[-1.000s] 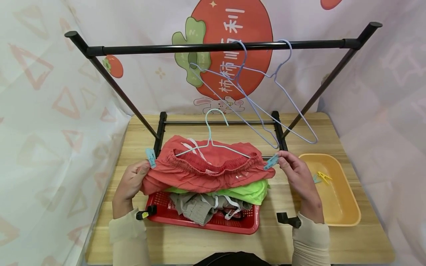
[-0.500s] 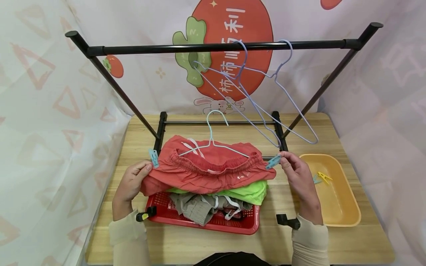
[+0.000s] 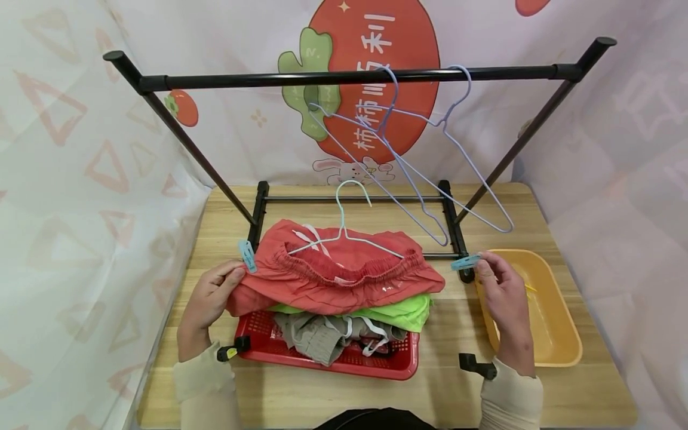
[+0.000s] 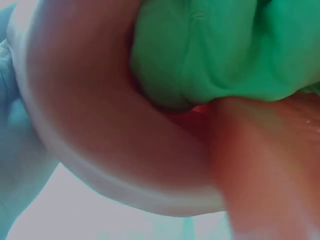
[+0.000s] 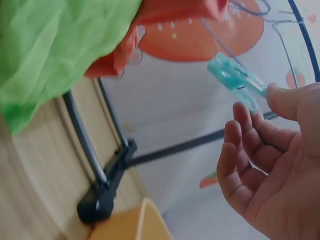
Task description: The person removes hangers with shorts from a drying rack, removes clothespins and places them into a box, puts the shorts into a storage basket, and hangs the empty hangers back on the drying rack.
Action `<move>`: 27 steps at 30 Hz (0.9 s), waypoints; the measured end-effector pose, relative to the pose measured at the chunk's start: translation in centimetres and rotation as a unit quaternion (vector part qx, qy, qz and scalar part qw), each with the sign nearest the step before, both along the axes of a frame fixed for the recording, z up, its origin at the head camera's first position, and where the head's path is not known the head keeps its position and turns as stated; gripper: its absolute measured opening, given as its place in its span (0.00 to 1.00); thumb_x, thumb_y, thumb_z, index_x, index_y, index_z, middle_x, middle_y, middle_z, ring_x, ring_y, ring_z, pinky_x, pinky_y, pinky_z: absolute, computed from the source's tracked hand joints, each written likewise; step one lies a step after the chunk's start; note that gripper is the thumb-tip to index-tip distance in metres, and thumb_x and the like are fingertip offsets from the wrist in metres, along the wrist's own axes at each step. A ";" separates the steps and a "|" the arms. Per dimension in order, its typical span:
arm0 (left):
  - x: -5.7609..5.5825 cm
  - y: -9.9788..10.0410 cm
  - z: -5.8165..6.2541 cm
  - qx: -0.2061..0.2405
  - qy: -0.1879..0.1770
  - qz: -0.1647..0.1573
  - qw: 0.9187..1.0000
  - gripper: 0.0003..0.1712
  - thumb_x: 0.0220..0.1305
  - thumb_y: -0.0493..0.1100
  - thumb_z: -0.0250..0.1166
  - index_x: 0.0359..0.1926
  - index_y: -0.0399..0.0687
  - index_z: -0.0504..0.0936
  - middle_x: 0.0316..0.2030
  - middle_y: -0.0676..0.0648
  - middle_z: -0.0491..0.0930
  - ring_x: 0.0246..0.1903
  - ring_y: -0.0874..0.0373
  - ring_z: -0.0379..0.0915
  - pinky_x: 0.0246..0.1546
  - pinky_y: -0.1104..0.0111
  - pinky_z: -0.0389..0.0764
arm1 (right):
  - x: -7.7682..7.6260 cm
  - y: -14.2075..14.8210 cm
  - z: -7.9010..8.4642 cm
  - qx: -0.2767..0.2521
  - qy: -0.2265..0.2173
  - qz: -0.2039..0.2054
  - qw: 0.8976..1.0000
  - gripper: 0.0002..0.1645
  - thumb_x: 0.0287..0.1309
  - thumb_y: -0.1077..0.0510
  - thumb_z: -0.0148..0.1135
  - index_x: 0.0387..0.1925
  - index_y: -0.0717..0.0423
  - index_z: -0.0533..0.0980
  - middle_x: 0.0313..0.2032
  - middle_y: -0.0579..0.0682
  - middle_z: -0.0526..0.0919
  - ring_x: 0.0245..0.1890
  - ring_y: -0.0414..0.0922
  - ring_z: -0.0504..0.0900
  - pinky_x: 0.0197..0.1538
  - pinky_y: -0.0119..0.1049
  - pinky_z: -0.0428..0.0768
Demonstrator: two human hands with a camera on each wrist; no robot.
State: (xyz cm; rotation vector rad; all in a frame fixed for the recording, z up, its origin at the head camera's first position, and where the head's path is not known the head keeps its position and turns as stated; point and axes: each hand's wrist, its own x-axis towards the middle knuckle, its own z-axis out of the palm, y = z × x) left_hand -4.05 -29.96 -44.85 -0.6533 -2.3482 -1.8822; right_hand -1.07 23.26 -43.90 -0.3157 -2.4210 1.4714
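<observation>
Red shorts (image 3: 344,301) with an elastic waistband lie over the basket, a mint wire hanger (image 3: 341,221) set into their waist. My left hand (image 3: 206,295) pinches the shorts' left edge, just below a blue clothespin (image 3: 248,255) on the fabric there. Its wrist view shows the hand (image 4: 120,125) up close, with blurred red cloth beside it. To the right of the shorts, my right hand (image 3: 505,292) holds another blue clothespin (image 3: 464,262), apart from the cloth. The right wrist view shows this clothespin (image 5: 235,75) between thumb and fingers.
Beneath the shorts, a red basket (image 3: 371,367) holds a bright green garment (image 3: 400,310) and khaki clothing (image 3: 312,337). A yellow tub (image 3: 543,334) with a yellow clothespin stands at right. Behind is a black rack (image 3: 242,79) bearing purple hangers (image 3: 469,86).
My right hand has moved right with its clothespin, away from the shorts' right edge and over the tub's near side. The left hand has barely moved.
</observation>
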 end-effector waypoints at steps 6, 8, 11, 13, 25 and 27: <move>0.0 -0.1 0.4 -0.018 0.040 0.022 0.999 0.12 0.71 0.22 0.57 0.46 0.31 0.85 0.43 0.47 0.82 0.45 0.60 0.76 0.49 0.74 0.74 | 1.6 2.3 -0.9 0.036 -0.046 -0.056 0.997 0.19 0.75 0.55 0.60 0.56 0.67 0.78 0.39 0.32 0.77 0.37 0.30 0.75 0.35 0.21 0.72; -0.1 0.0 0.5 -0.016 0.047 0.029 0.998 0.12 0.70 0.21 0.58 0.46 0.30 0.85 0.42 0.44 0.82 0.43 0.60 0.76 0.47 0.74 0.74 | 2.0 3.0 -1.1 0.039 -0.058 -0.077 0.995 0.20 0.74 0.53 0.61 0.56 0.66 0.78 0.39 0.30 0.77 0.38 0.30 0.74 0.36 0.20 0.71; -0.1 0.2 0.8 -0.016 0.052 0.042 0.998 0.11 0.69 0.21 0.58 0.45 0.29 0.85 0.39 0.45 0.81 0.39 0.61 0.74 0.41 0.75 0.74 | 2.6 4.0 -1.2 0.040 -0.084 -0.112 0.989 0.23 0.73 0.51 0.62 0.58 0.65 0.78 0.38 0.27 0.75 0.38 0.29 0.74 0.37 0.20 0.71; -0.1 0.2 0.9 -0.017 0.054 0.047 0.997 0.11 0.69 0.21 0.59 0.45 0.28 0.85 0.38 0.46 0.81 0.37 0.61 0.73 0.39 0.75 0.73 | 3.0 4.7 -1.4 0.039 -0.098 -0.133 0.985 0.25 0.73 0.49 0.62 0.59 0.64 0.78 0.38 0.26 0.74 0.37 0.28 0.73 0.37 0.20 0.70; 0.2 0.3 1.1 -0.006 0.059 0.043 0.997 0.08 0.69 0.22 0.59 0.43 0.26 0.85 0.40 0.52 0.83 0.40 0.62 0.77 0.45 0.75 0.75 | 4.0 6.2 -1.8 0.084 -0.128 -0.166 0.974 0.27 0.73 0.47 0.60 0.63 0.62 0.77 0.41 0.33 0.76 0.34 0.24 0.71 0.38 0.20 0.68; 0.2 0.3 1.2 -0.003 0.059 0.041 0.997 0.08 0.70 0.23 0.60 0.44 0.25 0.85 0.41 0.52 0.83 0.41 0.62 0.77 0.46 0.75 0.75 | 3.8 6.0 -1.6 0.077 -0.130 -0.166 0.974 0.27 0.73 0.47 0.59 0.63 0.60 0.77 0.42 0.34 0.77 0.34 0.24 0.72 0.37 0.20 0.69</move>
